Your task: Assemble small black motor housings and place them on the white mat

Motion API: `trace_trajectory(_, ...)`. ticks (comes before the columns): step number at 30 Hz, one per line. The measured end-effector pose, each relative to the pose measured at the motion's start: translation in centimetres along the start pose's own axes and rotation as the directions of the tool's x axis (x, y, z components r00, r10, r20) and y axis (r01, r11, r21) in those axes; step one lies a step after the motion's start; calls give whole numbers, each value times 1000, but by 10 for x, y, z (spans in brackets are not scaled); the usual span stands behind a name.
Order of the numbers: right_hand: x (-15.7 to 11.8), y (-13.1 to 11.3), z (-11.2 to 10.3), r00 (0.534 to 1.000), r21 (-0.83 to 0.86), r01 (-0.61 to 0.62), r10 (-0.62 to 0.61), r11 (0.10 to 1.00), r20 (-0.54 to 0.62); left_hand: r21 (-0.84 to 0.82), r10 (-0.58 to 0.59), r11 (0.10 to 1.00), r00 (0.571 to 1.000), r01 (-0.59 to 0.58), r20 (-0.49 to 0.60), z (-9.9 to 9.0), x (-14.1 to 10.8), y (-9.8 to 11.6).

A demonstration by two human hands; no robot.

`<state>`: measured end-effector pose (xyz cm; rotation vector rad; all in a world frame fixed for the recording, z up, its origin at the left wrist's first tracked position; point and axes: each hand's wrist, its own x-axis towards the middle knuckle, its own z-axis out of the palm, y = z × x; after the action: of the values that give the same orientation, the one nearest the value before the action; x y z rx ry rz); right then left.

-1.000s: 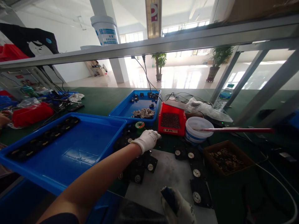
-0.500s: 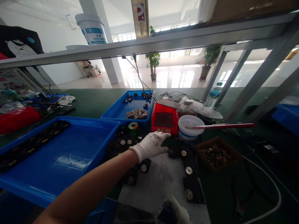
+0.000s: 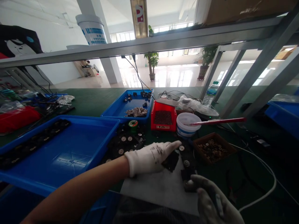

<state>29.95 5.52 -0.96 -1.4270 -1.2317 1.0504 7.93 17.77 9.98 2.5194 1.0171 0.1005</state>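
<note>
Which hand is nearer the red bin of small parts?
Left. The left hand is just in front of the red bin; the right hand is farther off, nearer the wearer and to the right.

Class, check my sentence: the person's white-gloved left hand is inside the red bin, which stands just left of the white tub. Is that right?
Not quite. The head view shows the white-gloved left hand outside the red bin, at a black part over the grey sheet. The red bin does stand just left of the white tub.
</note>
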Motion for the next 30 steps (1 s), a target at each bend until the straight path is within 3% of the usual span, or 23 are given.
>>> trace_trajectory(3,8,-12,8,999,91,-25,22,996,38,-124,192,975,980,-183,61,-2,-40,17)
trace_trajectory(6,0,-29,36,983,89,-84,68,992,172,-197,249,950,968,-244,4,14,-69,21)
trace_trajectory(8,-9,-35,52,973,150,-146,114,978,202,-293,149,941,985,-169,-89,33,-85,20)
trace_trajectory(10,-18,-37,61,969,233,-209,170,950,177,-472,-84,882,986,6,-145,57,-98,19)
trace_trajectory(12,-24,-36,66,966,276,-248,217,929,139,-721,-300,681,947,125,-119,83,-105,23)
trace_trajectory(14,-26,-33,69,968,271,-251,233,929,94,-926,-369,378,920,19,-132,104,-107,29)
trace_trajectory(16,-27,-32,71,970,260,-242,237,935,54,-976,-427,212,893,-52,-140,117,-105,36)
trace_trajectory(17,-26,-32,72,970,260,-242,238,935,48,-978,-451,201,880,-62,-148,119,-104,38)
trace_trajectory(19,-26,-32,72,970,249,-242,234,938,61,-959,-476,281,863,-32,-168,116,-104,39)
trace_trajectory(22,-25,-34,70,975,208,-218,202,954,93,-901,-446,434,870,2,-212,104,-106,37)
trace_trajectory(25,-22,-29,70,989,180,-135,121,974,83,-856,-418,516,874,4,-248,96,-106,34)
trace_trajectory(30,-6,-10,77,999,134,-26,21,991,38,-873,-509,481,835,76,-207,100,-96,27)
